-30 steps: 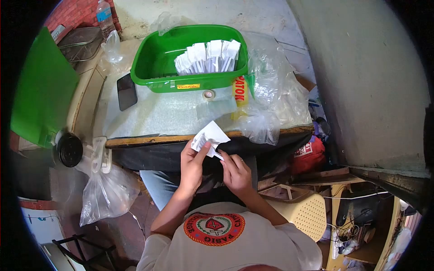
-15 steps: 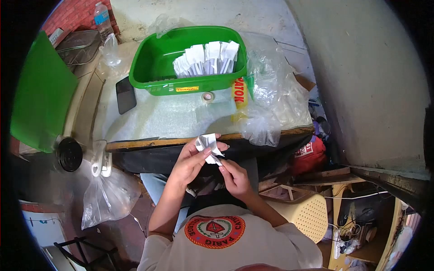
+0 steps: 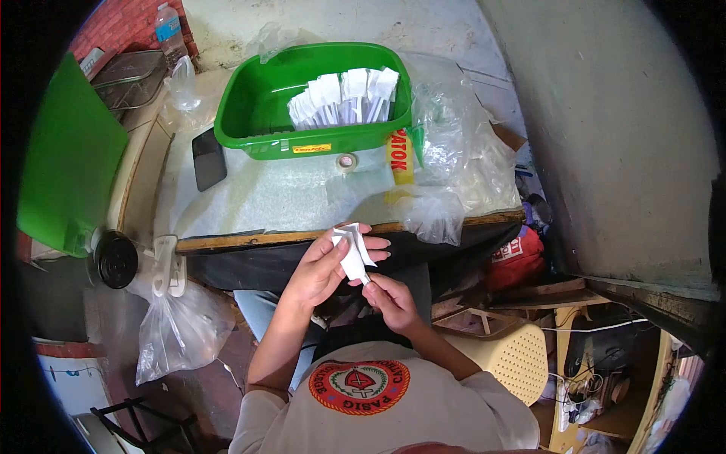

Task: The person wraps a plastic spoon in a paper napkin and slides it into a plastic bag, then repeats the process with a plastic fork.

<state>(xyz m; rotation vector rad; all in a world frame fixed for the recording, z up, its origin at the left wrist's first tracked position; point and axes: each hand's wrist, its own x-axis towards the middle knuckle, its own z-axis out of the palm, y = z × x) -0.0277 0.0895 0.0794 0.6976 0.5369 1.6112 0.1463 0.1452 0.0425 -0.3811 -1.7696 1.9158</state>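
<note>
Where both hands pinch it, white paper [image 3: 352, 252] looks creased.

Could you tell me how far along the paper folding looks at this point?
Done: a row of folded white papers already stands in the green basin on the table. In hand: the left hand and right hand hold one white paper at the table's near edge, partly folded into a narrow shape. Left: this piece is not yet in the basin; no unfolded stock is visible.
</note>
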